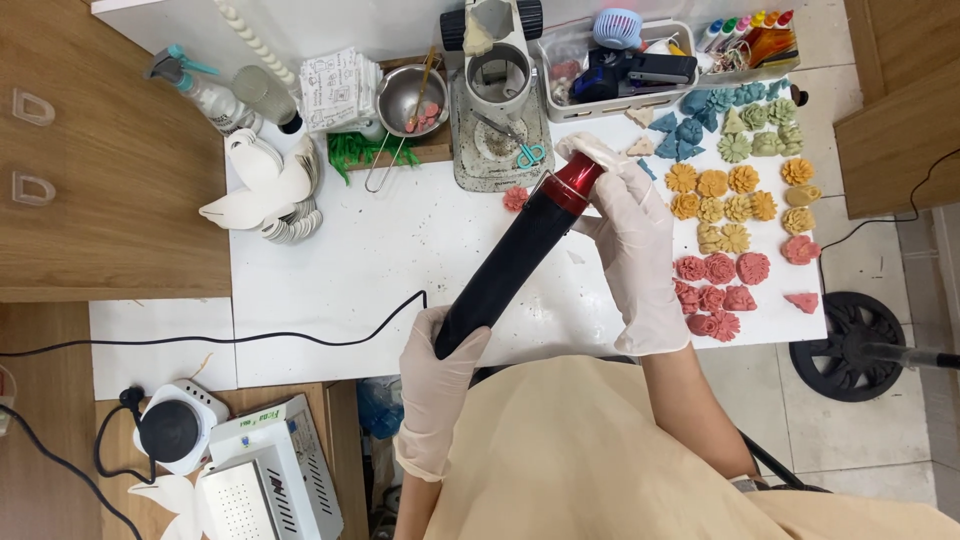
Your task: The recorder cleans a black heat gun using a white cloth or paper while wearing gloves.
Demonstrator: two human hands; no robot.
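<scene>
Both my hands wear white gloves. My left hand [437, 375] grips the lower end of a long black tube-shaped tool [510, 265] with a red metallic tip [573, 186]. The tool slants up to the right over the white table [350, 260]. My right hand [635, 240] is at the red tip, its fingers closed on a small white piece [590, 150] pressed against that end. A single red flower shape [515, 198] lies on the table just left of the tip.
Rows of blue, green, orange, yellow and red flower shapes [735, 210] cover the table's right side. A grey press [497, 90], metal bowl [408, 98], spray bottle [205, 90] and storage tray [620, 65] stand at the back. White paper shapes [268, 190] lie left. A black cable [250, 338] crosses the front.
</scene>
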